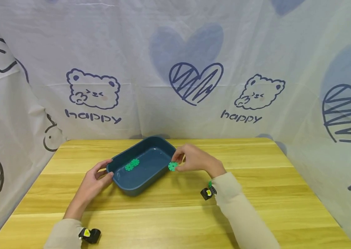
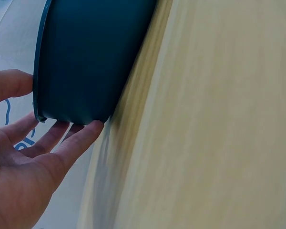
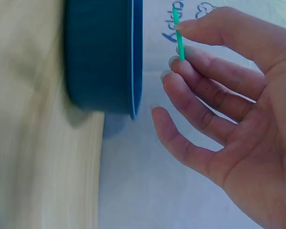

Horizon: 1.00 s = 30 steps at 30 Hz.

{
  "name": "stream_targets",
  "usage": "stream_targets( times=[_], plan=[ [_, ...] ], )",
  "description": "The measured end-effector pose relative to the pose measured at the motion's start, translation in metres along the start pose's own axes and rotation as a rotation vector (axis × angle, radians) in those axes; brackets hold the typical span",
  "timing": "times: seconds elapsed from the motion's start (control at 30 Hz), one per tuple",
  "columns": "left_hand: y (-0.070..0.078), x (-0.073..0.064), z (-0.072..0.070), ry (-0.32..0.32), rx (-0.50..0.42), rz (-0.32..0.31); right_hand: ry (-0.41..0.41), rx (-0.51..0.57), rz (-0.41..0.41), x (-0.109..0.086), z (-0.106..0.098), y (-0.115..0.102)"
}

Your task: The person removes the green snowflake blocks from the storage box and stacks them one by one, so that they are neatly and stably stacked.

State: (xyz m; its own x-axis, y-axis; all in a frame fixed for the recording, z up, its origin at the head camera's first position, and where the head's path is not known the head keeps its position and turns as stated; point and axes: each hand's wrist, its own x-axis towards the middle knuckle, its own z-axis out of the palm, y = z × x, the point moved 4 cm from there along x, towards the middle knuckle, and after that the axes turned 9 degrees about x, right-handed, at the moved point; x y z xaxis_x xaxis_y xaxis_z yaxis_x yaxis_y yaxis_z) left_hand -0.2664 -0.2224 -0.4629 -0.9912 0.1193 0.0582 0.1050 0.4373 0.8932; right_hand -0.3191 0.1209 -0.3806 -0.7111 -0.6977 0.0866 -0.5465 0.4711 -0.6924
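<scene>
Two green discs (image 1: pixel 132 165) inside the blue tray (image 1: pixel 150 167) at mid-frame, a third disc (image 1: pixel 173 166) not in it yet
Right hand (image 1: pixel 195 158), right of centre, pinches the third disc near the rim, other fingers loosely bent; left hand (image 1: pixel 92 184), left of centre, holds the tray's left end, fingers spread

The right hand (image 1: pixel 195 159) pinches a nearly level, notched green disc (image 1: pixel 171 168) beside the right end of a dark-blue rectangular bin (image 1: pixel 147 171), gripped at its left corner by the left hand (image 1: pixel 92 182), with two similar discs (image 1: pixel 132 165) lying inside.
</scene>
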Motion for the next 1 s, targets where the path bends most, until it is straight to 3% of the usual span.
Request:
stream_targets(
  times=[0.5, 1.0],
  plan=[
    [-0.003, 0.000, 0.000, 0.002, 0.005, 0.016, 0.101, -0.004, 0.111, -0.066, -0.023, 0.027],
    [-0.002, 0.000, 0.000, -0.004, -0.004, 0.007, 0.109, -0.037, 0.149, -0.096, -0.021, 0.056]
  ],
)
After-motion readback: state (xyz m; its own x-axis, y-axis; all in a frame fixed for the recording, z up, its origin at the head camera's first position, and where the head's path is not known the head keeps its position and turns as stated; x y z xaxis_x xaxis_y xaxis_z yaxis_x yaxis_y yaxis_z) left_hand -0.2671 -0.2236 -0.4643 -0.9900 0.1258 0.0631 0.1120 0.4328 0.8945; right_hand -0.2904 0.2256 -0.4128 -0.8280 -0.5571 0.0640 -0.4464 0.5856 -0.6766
